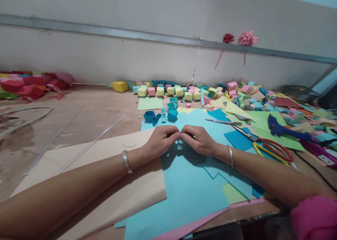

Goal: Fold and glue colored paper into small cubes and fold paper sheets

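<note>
My left hand (161,141) and my right hand (198,138) meet fingertip to fingertip over a light blue paper sheet (189,183). Both are curled shut, pinching a small piece of light blue paper (180,136) between them; most of it is hidden by my fingers. A silver bangle sits on each wrist. Just beyond my hands lie small folded blue paper boxes (172,114).
Scissors with red and yellow handles (265,147) lie right of my right hand, a blue glue gun (285,130) further right. Several coloured paper cubes (184,91) line the back wall. A beige sheet (105,169) lies under my left arm. Red paper shapes (31,83) pile at far left.
</note>
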`<state>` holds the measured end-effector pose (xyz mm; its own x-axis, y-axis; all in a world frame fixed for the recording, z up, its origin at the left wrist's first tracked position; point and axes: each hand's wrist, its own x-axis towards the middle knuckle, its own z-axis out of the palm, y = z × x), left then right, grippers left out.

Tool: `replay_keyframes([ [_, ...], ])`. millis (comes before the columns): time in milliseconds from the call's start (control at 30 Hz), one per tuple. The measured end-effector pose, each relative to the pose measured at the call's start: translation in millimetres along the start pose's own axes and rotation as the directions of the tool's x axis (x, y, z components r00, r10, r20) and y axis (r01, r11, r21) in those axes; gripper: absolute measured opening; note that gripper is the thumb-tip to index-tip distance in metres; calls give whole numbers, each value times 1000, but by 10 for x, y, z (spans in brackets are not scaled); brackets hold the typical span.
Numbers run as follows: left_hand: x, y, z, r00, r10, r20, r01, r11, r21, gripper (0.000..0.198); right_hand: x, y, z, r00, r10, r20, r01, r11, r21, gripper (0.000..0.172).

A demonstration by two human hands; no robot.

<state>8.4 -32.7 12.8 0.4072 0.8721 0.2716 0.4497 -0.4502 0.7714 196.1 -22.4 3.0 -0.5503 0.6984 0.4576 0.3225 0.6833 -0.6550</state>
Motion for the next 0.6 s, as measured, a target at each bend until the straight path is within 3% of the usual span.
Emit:
replay_keyframes([
  [233,-2,25,0,996,8,83,-2,997,-79,29,4,-14,2,996,60,-60,-59,998,27,20],
  [467,-23,39,28,997,10,79,-4,996,-86,25,-21,-123,9,991,87,-104,-87,996,10,21],
  [600,-23,48,26,1000,17,16,-16,995,-94,26,-9,-106,10,976,155,-153,-140,985,104,20],
])
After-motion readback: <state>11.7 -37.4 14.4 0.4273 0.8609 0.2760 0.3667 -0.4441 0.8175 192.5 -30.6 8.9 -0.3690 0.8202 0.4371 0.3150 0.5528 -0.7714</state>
